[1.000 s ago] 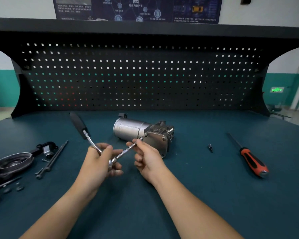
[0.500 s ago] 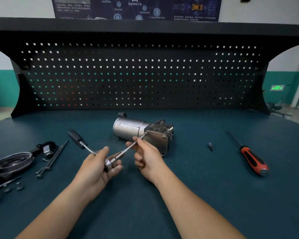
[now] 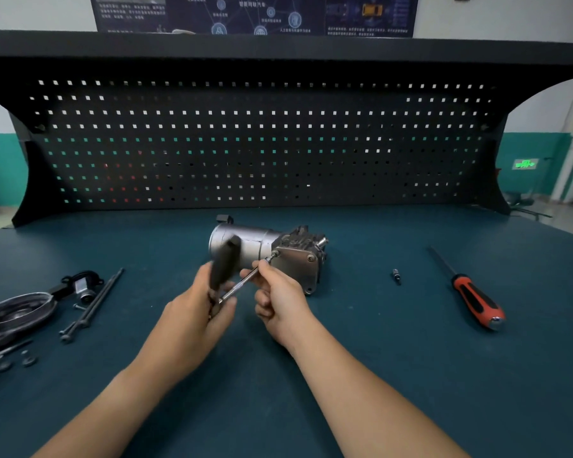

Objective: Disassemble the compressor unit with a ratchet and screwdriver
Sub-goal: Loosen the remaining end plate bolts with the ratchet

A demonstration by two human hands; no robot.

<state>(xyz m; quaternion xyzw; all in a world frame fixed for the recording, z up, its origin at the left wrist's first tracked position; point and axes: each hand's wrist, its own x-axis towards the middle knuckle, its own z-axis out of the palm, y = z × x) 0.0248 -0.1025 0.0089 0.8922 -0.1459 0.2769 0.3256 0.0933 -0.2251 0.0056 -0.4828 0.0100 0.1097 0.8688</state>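
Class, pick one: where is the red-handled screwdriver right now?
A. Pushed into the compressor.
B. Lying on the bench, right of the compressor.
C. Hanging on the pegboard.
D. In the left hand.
B: the screwdriver lies on the bench right of the compressor, while the left hand and right hand hold the ratchet.

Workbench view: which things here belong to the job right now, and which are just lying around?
In use: compressor unit; ratchet, gripped by the left hand; extension bar, pinched by the right hand.
Lying about: red-handled screwdriver, small bit, long bolts, dark round part, small washers.
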